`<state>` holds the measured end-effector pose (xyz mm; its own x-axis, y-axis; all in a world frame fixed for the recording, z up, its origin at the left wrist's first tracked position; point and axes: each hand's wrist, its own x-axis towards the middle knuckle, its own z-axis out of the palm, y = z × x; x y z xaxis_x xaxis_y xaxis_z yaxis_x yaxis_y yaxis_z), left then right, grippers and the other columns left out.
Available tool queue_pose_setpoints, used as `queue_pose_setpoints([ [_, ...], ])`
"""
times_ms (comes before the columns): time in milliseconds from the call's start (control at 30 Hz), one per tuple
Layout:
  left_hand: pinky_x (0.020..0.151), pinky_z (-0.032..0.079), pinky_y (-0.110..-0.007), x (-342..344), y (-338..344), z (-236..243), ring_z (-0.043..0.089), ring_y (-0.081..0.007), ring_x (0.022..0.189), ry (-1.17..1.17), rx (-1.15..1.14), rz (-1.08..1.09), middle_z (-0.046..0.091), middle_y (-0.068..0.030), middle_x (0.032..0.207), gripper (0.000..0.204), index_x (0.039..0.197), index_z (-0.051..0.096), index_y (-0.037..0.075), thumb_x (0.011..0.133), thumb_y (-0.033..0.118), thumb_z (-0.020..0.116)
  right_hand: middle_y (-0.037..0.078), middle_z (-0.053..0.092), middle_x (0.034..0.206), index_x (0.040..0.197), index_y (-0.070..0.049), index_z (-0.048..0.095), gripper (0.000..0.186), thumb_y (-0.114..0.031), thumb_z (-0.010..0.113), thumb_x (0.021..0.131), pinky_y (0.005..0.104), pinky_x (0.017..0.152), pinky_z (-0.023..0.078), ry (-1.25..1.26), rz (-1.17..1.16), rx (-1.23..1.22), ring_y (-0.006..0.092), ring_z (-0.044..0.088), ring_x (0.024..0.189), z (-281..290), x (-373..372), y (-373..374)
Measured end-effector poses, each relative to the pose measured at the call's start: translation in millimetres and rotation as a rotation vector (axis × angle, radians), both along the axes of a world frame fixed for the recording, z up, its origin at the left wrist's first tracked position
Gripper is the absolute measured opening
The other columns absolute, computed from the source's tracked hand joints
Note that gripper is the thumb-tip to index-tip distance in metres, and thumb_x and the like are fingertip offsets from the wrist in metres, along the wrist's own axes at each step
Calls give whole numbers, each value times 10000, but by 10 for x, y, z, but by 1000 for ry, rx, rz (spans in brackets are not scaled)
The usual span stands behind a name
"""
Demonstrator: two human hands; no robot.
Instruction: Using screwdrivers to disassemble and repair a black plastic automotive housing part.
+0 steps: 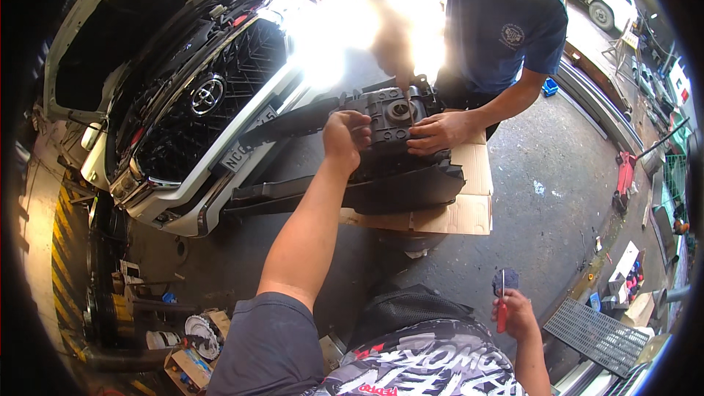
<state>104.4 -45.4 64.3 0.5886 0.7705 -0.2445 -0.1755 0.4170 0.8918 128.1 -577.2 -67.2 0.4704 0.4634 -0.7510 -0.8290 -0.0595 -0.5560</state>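
Out in front, my left hand (343, 143) has its fingers curled at the near left edge of a black plastic housing (381, 130) with a round socket in its back. At my right side, away from the housing, my right hand (519, 314) is closed around a red-handled screwdriver (502, 309), its shaft pointing up. Across from me, a co-worker in a dark blue shirt rests a hand (440, 132) on the housing's right side. The co-worker's other hand is washed out by glare above it.
Long black plastic trim (352, 194) lies under the housing, over flattened cardboard (469, 209). To the left stands a white vehicle (176, 205) with its hood raised. A red jack (625, 176) and a metal grating (598, 334) are at right; boxes (187, 367) sit at lower left.
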Motion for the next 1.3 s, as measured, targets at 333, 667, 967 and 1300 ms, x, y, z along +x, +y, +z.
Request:
queue_pose_setpoints([
  [333, 620, 479, -304, -230, 596, -20, 582, -145, 716, -37, -107, -51, 669, -10, 823, 202, 876, 684, 126, 933, 271, 554, 94, 634, 955, 1380, 1, 547, 623, 96, 635, 771, 351, 660, 546, -308, 258, -321, 192, 660, 775, 160, -227, 5],
  [667, 818, 500, -390, 752, 1674, -109, 632, -211, 951, 639, 830, -462, 716, -121, 1030, 417, 1116, 759, 82, 972, 435, 591, 88, 628, 933, 1127, -25, 605, 373, -5, 674, 761, 309, 788, 549, -739, -145, -266, 237, 672, 869, 827, 204, 659],
  [967, 1055, 416, -469, 1576, 2069, -501, 551, -342, 1209, 795, 678, -1283, 680, -160, 1226, 695, 1296, 702, 149, 1030, 654, 306, 72, 562, 1008, 1302, -62, 441, 569, -140, 706, 805, 348, 721, 581, -819, -555, -55, 223, 655, 847, 1459, 139, 1277],
  [1300, 991, 433, -376, 1465, 2127, -687, 602, -225, 1000, 399, 561, -1275, 724, -66, 1048, 455, 1169, 759, 94, 989, 481, 601, 171, 644, 1170, 1344, -32, 546, 507, -5, 654, 849, 353, 831, 550, -1146, 551, 13, 243, 676, 935, 2921, 252, 3926],
])
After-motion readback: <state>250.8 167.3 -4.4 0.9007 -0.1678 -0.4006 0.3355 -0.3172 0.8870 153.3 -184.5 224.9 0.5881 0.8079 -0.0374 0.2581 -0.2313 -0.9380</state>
